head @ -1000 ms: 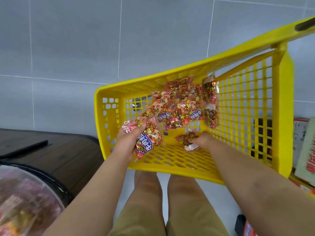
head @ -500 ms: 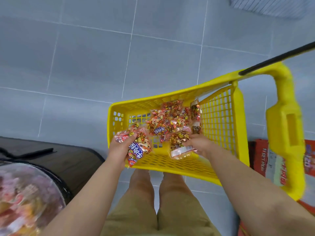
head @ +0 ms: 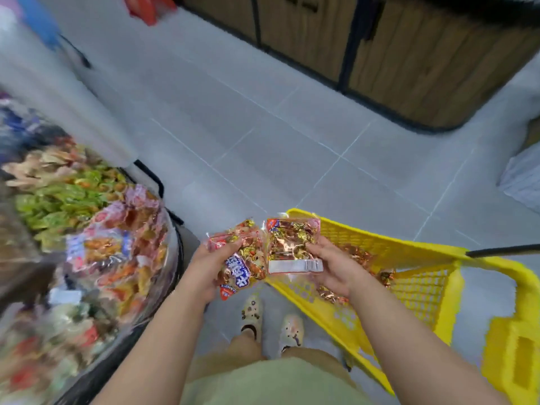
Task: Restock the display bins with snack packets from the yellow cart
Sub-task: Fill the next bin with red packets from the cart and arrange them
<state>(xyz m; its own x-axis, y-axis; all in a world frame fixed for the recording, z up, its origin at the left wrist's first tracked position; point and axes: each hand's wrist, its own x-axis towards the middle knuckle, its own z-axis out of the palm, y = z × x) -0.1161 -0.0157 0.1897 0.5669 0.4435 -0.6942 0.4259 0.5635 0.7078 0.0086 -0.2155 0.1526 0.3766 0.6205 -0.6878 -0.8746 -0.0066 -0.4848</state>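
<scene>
Two crinkly foil snack packets: left hand [head: 208, 266] grips one [head: 237, 258]; right hand [head: 333, 266] grips another [head: 292, 244].

Floor [head: 263, 135]: grey tiles, pale grout lines.
Cabinet [head: 423, 54]: wood-panelled doors in a black frame, standing on the floor at upper right.
Slippers [head: 252, 314]: pale pair with dark markings, side by side on the tiles.
Red item [head: 143, 7]: top edge, blurred.
Blue item [head: 38, 21]: top left, blurred.
Pale ribbed object [head: 523, 179]: right edge, partly cut off.
</scene>
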